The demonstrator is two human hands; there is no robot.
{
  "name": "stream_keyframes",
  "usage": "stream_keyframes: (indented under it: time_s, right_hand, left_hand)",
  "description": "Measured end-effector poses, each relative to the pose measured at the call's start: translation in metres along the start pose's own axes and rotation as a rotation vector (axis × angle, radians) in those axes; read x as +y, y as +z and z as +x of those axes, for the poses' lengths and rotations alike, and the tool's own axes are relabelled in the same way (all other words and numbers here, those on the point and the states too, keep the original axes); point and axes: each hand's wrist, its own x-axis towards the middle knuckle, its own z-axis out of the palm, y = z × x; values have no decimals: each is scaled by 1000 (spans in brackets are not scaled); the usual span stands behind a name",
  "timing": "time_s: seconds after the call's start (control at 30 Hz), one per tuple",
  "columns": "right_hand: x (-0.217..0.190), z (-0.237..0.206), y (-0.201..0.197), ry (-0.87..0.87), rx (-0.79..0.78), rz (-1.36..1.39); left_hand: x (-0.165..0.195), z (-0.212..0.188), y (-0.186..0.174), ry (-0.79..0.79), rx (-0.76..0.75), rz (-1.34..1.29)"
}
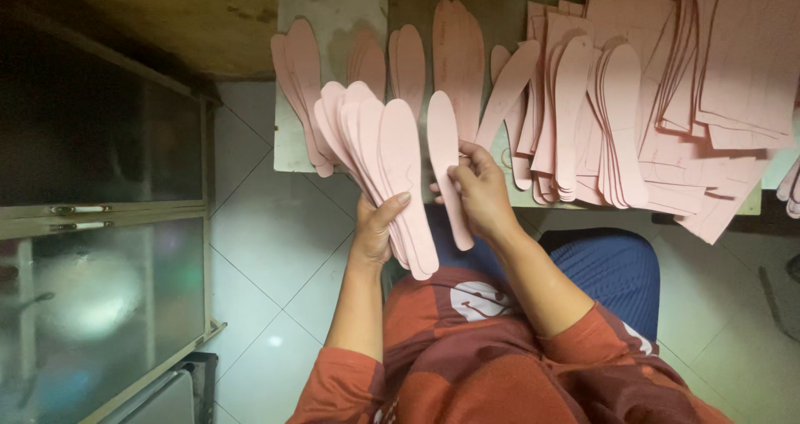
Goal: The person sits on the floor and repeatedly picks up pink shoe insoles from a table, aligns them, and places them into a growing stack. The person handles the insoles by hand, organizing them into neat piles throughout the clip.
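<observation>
**A:** What are the hands doing?

**B:** The left hand (377, 228) is closed around a fanned stack of pink insoles (379, 162), thumb across the front, toes pointing up and away. The right hand (479, 191) pinches a single pink insole (444, 162) at mid-length, fingers curled round its edge, and holds it upright just beside the fan, not quite touching it as far as I can tell.

**B:** Both are held in the air over the person's lap, in front of the near edge of the surface (287, 153).

**A:** And beyond them?

**B:** More insoles lie in loose rows (458, 53) on the surface, some overhanging the near edge, with a thick overlapping pile (583, 120) to the right. Further right are the cut-out pink sheets (733, 66), also hanging over the edge. Below is a pale tiled floor (267, 241), and a glass-fronted cabinet (100, 224) stands to the left.

**A:** What could go wrong?

**B:** I'd judge the fan the weak point. It is gripped only near the heel end, so if the thumb eases, the thin pieces could slide apart and drop to the floor. The single insole is pinched lightly and could bend or slip. And a stray elbow or sleeve could knock the overhanging pieces off the edge.
</observation>
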Motion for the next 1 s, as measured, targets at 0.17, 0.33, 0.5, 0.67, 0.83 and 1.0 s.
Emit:
stream_keyframes:
  time_s: [0.17, 0.33, 0.5, 0.67, 0.83, 1.0]
  right_hand:
    - [-17, -15, -11, -208, -23, -28]
    - [-25, 4, -30, -155, 90, 105]
    - [-40, 29, -48, -496, 160, -420]
    - [-26, -2, -40, -301, -17, -258]
    - [-33, -10, -36, -115, -35, 187]
    - [-38, -27, -35, -183, -24, -17]
  left_hand:
    - [-13, 8, 30, -56, -89, 15]
    - [-27, 13, 36, -64, -69, 12]
    - [-30, 18, 37, -61, -38, 53]
    - [-27, 21, 52, -75, -94, 70]
    - [-24, 19, 64, -113, -149, 27]
    - [-29, 21, 62, -71, -170, 70]
